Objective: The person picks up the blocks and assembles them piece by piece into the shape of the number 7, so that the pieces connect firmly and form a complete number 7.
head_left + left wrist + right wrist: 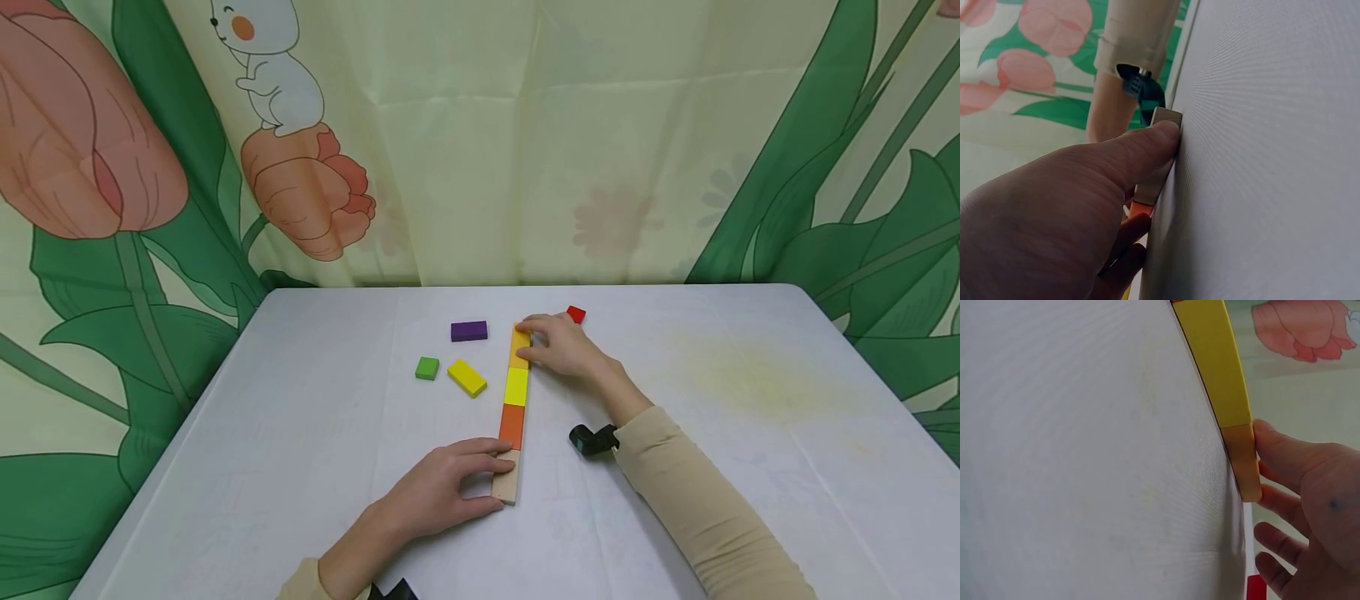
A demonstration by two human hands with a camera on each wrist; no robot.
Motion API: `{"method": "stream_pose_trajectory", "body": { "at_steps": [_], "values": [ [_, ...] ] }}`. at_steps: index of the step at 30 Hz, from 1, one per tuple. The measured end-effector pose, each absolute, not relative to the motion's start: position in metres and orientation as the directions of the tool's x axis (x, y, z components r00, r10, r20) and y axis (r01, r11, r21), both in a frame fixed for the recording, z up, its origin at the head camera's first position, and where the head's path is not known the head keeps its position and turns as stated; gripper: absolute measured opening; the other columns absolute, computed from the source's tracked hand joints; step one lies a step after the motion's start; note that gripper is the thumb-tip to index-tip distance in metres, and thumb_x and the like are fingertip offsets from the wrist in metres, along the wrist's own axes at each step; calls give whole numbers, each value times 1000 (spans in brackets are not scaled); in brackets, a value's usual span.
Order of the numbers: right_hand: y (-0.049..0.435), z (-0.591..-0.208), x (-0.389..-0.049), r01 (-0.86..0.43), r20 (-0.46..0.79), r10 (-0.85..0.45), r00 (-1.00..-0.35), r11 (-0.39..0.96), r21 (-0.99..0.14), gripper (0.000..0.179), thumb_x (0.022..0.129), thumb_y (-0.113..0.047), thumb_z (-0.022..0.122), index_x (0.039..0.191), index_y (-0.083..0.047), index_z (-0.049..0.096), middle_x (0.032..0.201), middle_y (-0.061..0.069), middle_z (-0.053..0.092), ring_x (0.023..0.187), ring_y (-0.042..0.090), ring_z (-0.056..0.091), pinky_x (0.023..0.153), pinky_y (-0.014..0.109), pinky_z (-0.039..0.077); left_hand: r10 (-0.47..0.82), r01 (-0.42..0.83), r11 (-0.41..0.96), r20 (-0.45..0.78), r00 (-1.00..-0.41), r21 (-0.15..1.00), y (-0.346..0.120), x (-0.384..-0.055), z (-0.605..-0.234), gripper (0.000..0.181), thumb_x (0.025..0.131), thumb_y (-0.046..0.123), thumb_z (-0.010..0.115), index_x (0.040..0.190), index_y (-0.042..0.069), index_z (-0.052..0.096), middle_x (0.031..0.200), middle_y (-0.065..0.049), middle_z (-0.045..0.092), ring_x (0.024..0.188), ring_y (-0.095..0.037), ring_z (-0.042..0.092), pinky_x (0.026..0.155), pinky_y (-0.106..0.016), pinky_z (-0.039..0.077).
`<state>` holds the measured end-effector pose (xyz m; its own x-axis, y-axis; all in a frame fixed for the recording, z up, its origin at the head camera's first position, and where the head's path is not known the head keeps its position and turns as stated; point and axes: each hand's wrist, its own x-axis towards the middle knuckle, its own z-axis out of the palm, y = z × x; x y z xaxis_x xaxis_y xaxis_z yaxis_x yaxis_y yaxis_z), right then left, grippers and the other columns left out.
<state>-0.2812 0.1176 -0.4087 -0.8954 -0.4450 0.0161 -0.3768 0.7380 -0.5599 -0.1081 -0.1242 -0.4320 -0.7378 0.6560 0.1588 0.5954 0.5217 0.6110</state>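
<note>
A straight row of wooden blocks runs away from me: a plain wood block [507,488] nearest, then an orange block [512,425], a yellow block [516,387] and a light orange block [520,343] farthest. My left hand [438,493] holds the plain one, thumb at its near end and fingers over its far part, close to the orange joint. At the far end my right hand [566,346] grips the light orange block [1242,465] between thumb and index finger, its other fingers apart from it. Neighbouring blocks meet end to end.
Left of the row lie a purple block [468,332], a small green block [427,368] and another yellow block [467,378]. A red block [576,314] shows just behind the right hand. A black wrist camera [592,440] sits at the right cuff. A printed curtain [480,167] hangs behind the white-covered table [712,483].
</note>
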Motion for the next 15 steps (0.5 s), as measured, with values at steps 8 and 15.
{"method": "stream_pose_trajectory", "body": {
  "at_steps": [8, 15],
  "values": [
    [117, -410, -282, -371, 12, -435, -900, 752, -545, 52, 95, -29, 72, 142, -9, 60, 146, 11, 54, 131, 33, 40, 110, 49, 37, 655, 591, 535, 147, -742, 604, -124, -108, -432, 40, 89, 26, 80, 128, 17, 72, 141, 9, 57, 128, -8, 54, 104, -30, 46],
    [117, -410, -281, -374, 12, -436, -900, 757, -535, 53, 95, -30, 71, 142, -9, 59, 146, 11, 53, 132, 34, 40, 111, 50, 36, 651, 579, 547, 128, -749, 604, -124, -107, -430, 41, 90, 26, 80, 128, 17, 71, 142, 9, 56, 129, -9, 53, 104, -31, 46]
  ]
}}
